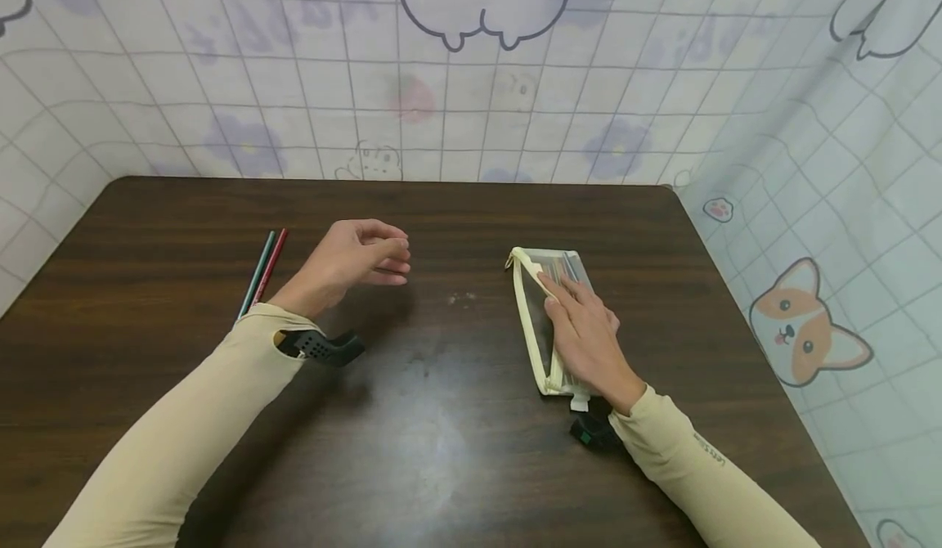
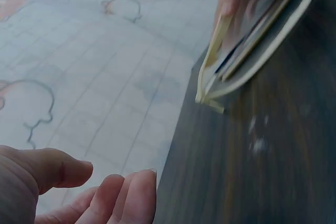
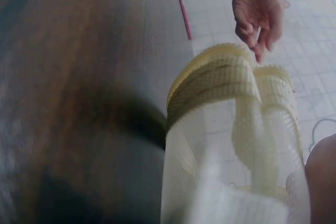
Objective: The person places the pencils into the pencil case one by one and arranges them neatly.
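Observation:
On the right of the table lies a clear zip pencil case [image 1: 531,327] with pale yellow edging, its mouth gaping toward the left. My right hand [image 1: 585,331] lies over its top and grips the upper lip of the opening between thumb and fingers. Inside, several slim pencil-like items [image 2: 257,40] show through the mouth. My left hand [image 1: 361,258] is raised over the table left of the case, fingers loosely bent and holding nothing. In the right wrist view, the case's yellow zip edge [image 3: 215,66] fills the foreground.
Beside my left wrist, a teal pencil [image 1: 256,274] and a red pencil [image 1: 272,262] lie side by side, partly hidden by the sleeve. The dark wooden table [image 1: 427,450] meets a white checked curtain [image 1: 471,82] at the back and right. Small pale specks mark the tabletop between the hands.

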